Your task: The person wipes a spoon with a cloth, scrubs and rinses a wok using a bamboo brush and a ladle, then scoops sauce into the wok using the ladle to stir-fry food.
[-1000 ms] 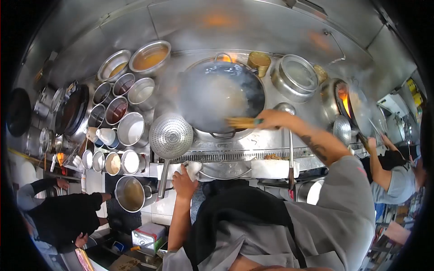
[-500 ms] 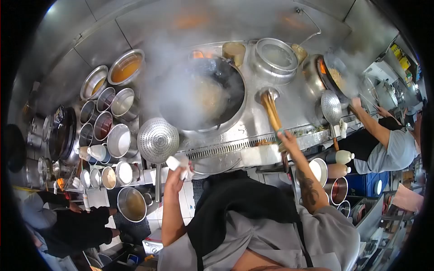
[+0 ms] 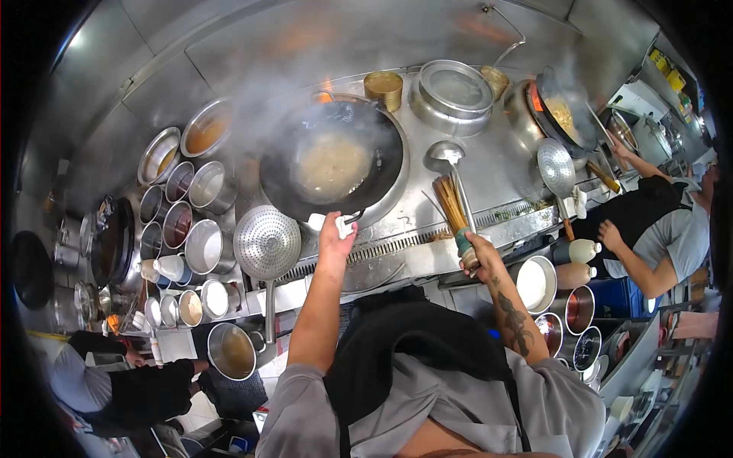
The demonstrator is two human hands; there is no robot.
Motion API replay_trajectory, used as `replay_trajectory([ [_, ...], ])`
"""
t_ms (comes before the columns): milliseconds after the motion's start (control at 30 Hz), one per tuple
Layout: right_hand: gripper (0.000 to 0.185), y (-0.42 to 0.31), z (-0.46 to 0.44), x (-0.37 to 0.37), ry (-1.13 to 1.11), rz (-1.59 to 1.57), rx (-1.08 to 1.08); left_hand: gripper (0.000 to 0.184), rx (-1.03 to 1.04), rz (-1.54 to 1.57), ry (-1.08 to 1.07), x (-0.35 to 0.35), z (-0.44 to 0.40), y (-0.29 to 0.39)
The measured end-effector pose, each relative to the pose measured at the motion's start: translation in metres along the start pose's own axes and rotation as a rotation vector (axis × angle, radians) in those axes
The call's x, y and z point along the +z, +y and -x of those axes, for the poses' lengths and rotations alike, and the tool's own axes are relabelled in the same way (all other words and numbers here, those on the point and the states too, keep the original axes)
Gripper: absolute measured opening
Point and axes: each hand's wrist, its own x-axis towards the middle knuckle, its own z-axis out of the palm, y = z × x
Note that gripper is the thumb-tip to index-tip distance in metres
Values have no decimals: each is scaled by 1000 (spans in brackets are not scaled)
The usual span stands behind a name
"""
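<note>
The wok (image 3: 393,164) is coloured black, and a cloudy beige is shown by the broth (image 3: 334,166) inside it. The folded cloth (image 3: 321,222) is seen as white. The bamboo brush (image 3: 456,217) is marked by straw-yellow splints and a dull green binding. The silver skimmer (image 3: 267,243) is patterned with round dark perforations, while the worktop (image 3: 489,164) is finished in silvery grey. A black apron (image 3: 370,355) is set against a grey shirt (image 3: 416,382). Amber seems to be shown by the liquid (image 3: 206,136) at the rear left, though it is veiled by steam.
</note>
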Motion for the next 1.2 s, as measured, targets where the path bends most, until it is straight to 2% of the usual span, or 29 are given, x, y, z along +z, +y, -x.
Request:
replay_trajectory([
  [167, 41, -15, 17, -13, -2, -24, -144, 8, 66, -128, -8, -14, 28, 11],
  [267, 38, -34, 31, -14, 1, -69, -173, 6, 112, -216, -116, -43, 31, 15],
  [367, 38, -51, 35, -14, -9, -136, -200, 6, 74, -237, -78, -39, 59, 22],
  [533, 37, -75, 40, -1, -113, -187, -267, 7, 123, -350, 17, -25, 86, 36],
  [700, 34, -81, 28, 20, -268, -106, -259, 10, 210, -499, 117, 4, 109, 38],
  [733, 44, -82, 25, 25, -310, -74, -228, 10, 240, -534, 120, 11, 112, 37],
  [867, 49, -83, 19, 57, -425, 48, -160, 13, 336, -700, 152, 38, 120, 34],
  [967, 43, -74, 6, 84, -581, 65, -194, 18, 420, -851, 252, 73, 135, 28],
  [1067, 37, -71, -6, 113, -689, 47, -165, 18, 631, -909, 197, 73, 117, 27],
  [1100, 36, -70, -12, 122, -724, 37, -152, 18, 626, -922, 274, 97, 133, 21],
  [1200, 44, -76, -37, 143, -837, 41, -116, 41, 717, -1014, 202, 89, 116, 27],
])
